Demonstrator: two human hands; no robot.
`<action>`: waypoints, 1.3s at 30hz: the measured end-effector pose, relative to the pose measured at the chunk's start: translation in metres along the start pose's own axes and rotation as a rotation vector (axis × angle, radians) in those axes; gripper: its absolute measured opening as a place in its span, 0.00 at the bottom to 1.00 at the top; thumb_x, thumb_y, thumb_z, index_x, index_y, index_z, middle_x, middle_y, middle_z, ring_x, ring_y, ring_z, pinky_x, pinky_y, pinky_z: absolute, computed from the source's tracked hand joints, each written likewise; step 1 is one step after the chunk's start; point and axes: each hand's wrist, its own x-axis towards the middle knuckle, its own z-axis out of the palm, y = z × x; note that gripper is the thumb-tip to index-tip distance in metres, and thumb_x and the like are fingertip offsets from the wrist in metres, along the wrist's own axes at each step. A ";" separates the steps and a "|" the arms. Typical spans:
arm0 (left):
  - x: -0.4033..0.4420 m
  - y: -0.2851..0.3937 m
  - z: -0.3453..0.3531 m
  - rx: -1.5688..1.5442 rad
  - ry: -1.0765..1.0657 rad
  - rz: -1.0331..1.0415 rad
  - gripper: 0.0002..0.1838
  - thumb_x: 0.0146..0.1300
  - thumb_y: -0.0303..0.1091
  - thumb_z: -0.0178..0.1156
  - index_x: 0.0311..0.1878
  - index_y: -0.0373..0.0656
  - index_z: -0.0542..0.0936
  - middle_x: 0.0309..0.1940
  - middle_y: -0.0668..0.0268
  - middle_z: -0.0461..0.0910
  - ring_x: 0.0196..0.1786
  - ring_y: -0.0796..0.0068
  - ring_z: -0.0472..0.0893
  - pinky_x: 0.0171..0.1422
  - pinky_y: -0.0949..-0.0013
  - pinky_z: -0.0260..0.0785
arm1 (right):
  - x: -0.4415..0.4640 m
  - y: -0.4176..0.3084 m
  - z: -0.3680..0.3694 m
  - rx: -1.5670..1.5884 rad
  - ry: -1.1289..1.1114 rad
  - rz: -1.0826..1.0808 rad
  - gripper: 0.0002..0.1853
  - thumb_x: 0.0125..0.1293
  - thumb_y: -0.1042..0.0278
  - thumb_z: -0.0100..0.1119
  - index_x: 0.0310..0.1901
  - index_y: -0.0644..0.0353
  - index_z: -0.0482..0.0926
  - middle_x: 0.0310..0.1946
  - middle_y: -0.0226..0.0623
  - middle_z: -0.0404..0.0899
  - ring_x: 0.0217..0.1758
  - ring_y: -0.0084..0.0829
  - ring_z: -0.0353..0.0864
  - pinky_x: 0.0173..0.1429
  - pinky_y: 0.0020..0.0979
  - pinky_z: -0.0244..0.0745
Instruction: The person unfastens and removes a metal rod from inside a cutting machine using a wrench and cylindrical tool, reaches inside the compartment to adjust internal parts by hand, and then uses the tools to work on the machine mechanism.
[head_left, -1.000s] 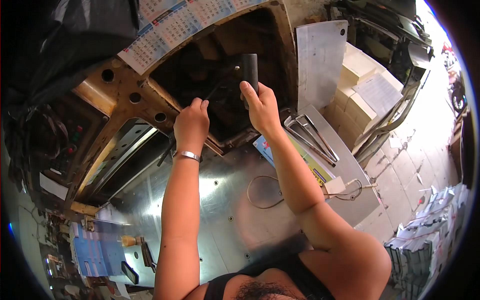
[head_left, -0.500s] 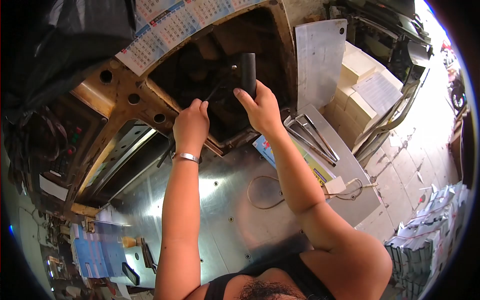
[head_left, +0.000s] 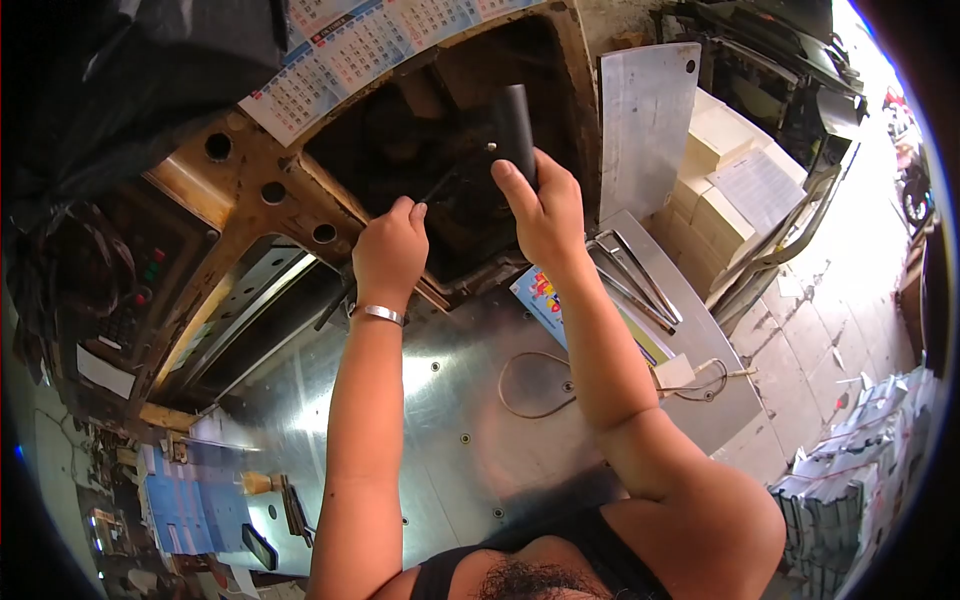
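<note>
My left hand point(head_left: 390, 250) is closed around a thin dark rod point(head_left: 437, 190), which juts out past my fingers at a slant towards the machine's opening. My right hand point(head_left: 550, 210) grips the lower part of a thick black bar point(head_left: 515, 120), thumb up along its near side. The bar stands roughly upright and has a small bright screw head or pin point(head_left: 491, 147) beside it. Both hands are at the front of the dark opening of a worn brown metal machine point(head_left: 320, 180). What lies deep inside that opening is too dark to make out.
A metal table point(head_left: 480, 400) spans below my arms, with a looped cord point(head_left: 502, 385), a booklet point(head_left: 540, 300) and metal bars point(head_left: 640, 280) on it. Paper stacks point(head_left: 735, 200) stand at right. A calendar sheet point(head_left: 350, 70) hangs above; a brush point(head_left: 258, 483) and phone point(head_left: 260, 547) lie lower left.
My right hand and the black bar have shifted slightly to the right and up, the bar tilting a little. My left hand has moved marginally right, still around the rod.
</note>
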 end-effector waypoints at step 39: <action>0.002 0.002 -0.001 0.047 -0.016 -0.021 0.18 0.79 0.48 0.51 0.41 0.44 0.79 0.35 0.46 0.86 0.43 0.37 0.85 0.44 0.39 0.78 | -0.006 0.004 -0.006 0.377 -0.042 0.142 0.24 0.77 0.49 0.61 0.29 0.61 0.76 0.21 0.23 0.70 0.27 0.16 0.65 0.32 0.27 0.62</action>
